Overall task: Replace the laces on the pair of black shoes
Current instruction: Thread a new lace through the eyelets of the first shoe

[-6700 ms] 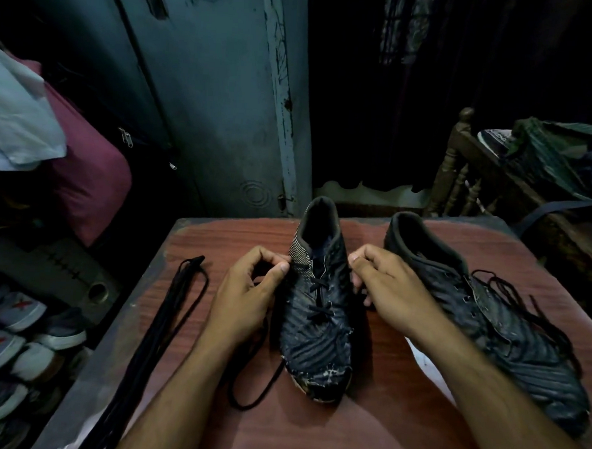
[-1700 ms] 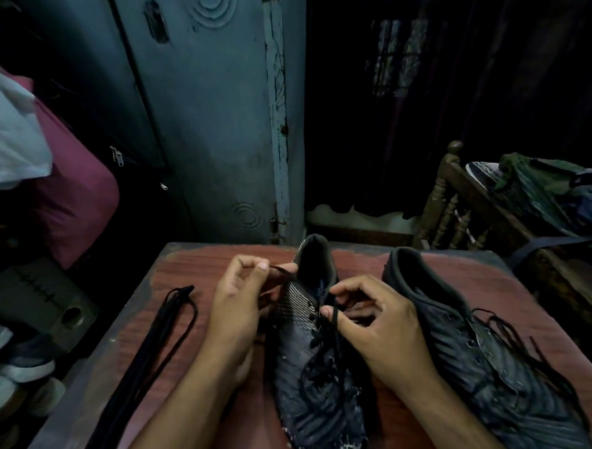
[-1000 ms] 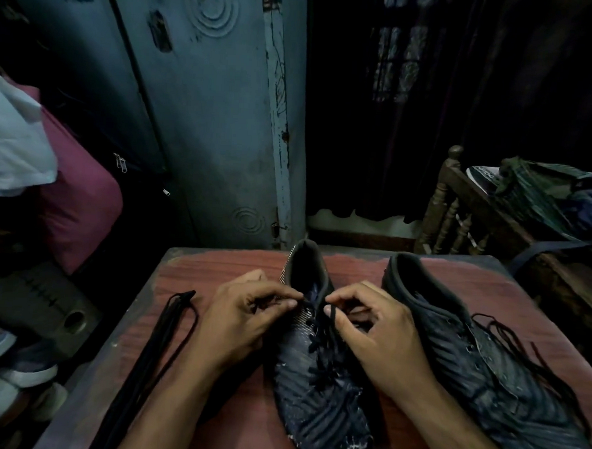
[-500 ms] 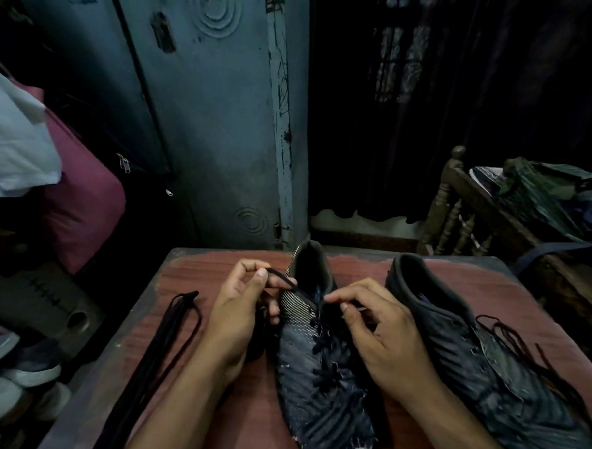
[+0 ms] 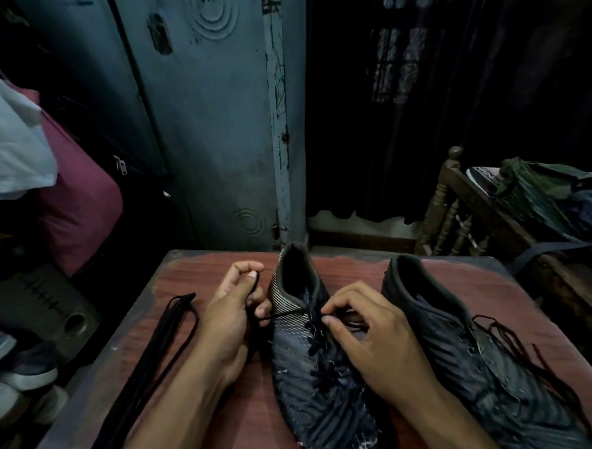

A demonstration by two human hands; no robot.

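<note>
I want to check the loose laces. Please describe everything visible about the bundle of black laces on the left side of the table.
The bundle of black laces lies flat on the red-brown table, left of the left hand. It is long, thin and folded, its looped end pointing away. It looks like woven cord. No hand touches it; it runs toward the near table edge.

- The table (image 5: 354, 272) is reddish brown, like wood.
- The middle shoe (image 5: 317, 380) is black with wavy stripes. It has thin silver lines at its 11 o'clock side and white scuffs on the toe.
- The other shoe (image 5: 485, 382), at 3 o'clock, is black with wavy stripes too.
- The spare laces (image 5: 158, 347), at 9 o'clock, are black.
- The door (image 5: 204, 116) is blue-grey with ring shapes.
- The bag (image 5: 79, 213) is dark pink.
</note>
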